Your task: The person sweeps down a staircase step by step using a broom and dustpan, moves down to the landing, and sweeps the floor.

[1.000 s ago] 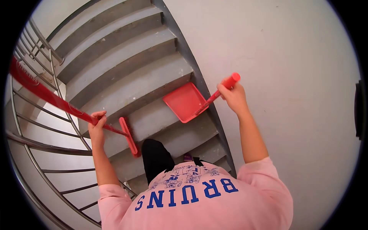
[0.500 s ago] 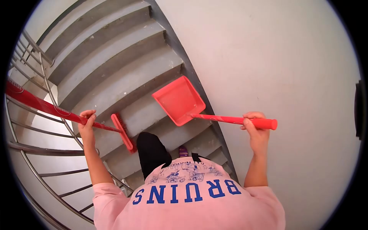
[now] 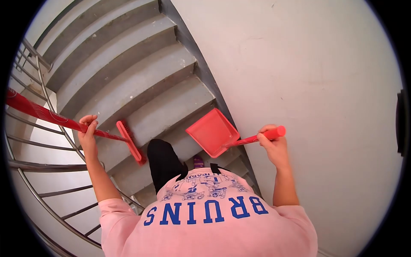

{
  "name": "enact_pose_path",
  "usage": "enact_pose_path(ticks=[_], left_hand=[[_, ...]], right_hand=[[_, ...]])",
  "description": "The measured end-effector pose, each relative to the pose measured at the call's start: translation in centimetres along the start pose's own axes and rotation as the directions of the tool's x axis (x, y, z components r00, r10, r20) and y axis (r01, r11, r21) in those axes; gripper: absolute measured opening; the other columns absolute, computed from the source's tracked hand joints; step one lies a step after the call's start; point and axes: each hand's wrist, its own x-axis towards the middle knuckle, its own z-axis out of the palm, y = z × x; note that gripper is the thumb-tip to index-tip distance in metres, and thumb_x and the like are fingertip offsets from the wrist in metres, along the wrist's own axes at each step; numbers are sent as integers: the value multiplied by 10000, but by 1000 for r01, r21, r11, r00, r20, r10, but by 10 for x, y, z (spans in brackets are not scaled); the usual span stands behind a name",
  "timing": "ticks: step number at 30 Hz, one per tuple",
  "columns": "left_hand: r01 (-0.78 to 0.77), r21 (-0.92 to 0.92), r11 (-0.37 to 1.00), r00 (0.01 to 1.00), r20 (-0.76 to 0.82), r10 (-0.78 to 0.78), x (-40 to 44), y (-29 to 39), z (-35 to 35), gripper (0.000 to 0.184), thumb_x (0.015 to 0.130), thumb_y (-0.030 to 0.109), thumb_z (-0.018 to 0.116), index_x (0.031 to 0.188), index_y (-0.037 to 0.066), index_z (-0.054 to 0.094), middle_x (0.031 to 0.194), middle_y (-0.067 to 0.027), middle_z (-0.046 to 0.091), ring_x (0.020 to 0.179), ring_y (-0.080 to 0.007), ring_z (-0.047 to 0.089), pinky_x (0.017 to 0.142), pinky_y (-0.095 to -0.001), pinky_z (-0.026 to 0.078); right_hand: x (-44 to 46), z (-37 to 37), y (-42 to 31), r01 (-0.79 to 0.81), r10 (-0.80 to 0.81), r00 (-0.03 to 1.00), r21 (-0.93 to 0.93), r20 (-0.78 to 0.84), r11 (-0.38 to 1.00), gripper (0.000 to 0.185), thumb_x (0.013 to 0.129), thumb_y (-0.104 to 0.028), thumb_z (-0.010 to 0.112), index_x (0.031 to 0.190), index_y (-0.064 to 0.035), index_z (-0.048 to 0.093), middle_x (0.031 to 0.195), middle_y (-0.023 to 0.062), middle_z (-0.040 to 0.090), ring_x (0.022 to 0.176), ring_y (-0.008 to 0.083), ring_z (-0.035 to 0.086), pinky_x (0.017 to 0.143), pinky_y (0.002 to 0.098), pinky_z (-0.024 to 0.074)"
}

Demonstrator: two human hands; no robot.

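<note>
clamped with left hand (image 3: 88,132) on broom (image 3: 132,143), railing (image 3: 49,166) side | clamped with right hand (image 3: 275,145) on dustpan (image 3: 212,132), wall (image 3: 308,64) side | open on steps (image 3: 167,103) beyond both | counted: one broom, one dustpan

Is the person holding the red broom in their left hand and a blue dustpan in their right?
Not quite: the head view shows that the dustpan is red, not blue. The left hand does hold the red broom, and the right hand holds the dustpan.
</note>
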Motion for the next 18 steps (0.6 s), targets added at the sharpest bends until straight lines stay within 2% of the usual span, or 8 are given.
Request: enact_pose_path(ticks=[3,8,18], left_hand=[[-8,24,1000,1000,24,7,-3,6,3,201,821,4,568,1018,36,554,1003,-60,601,944,-129,538,871,-276,401],[-19,25,999,999,48,18,-7,7,4,201,816,10,571,1014,39,551,997,-54,599,916,-119,535,842,-258,404],[16,32,999,998,59,-18,-11,9,6,179,820,-1,579,992,46,564,978,-34,600,891,-98,524,794,-235,393]], right_hand=[[10,6,26,-55,55,998,-19,-11,998,125,792,-65,644,884,-36,566,800,5,557,748,94,521,671,257,437],[26,15,75,-25,22,999,-103,-30,994,135,785,-118,656,867,-49,575,776,5,572,740,106,535,685,267,445],[43,31,97,-13,8,999,-153,-31,988,154,785,-146,657,875,-51,577,794,18,589,761,116,547,710,272,448]])
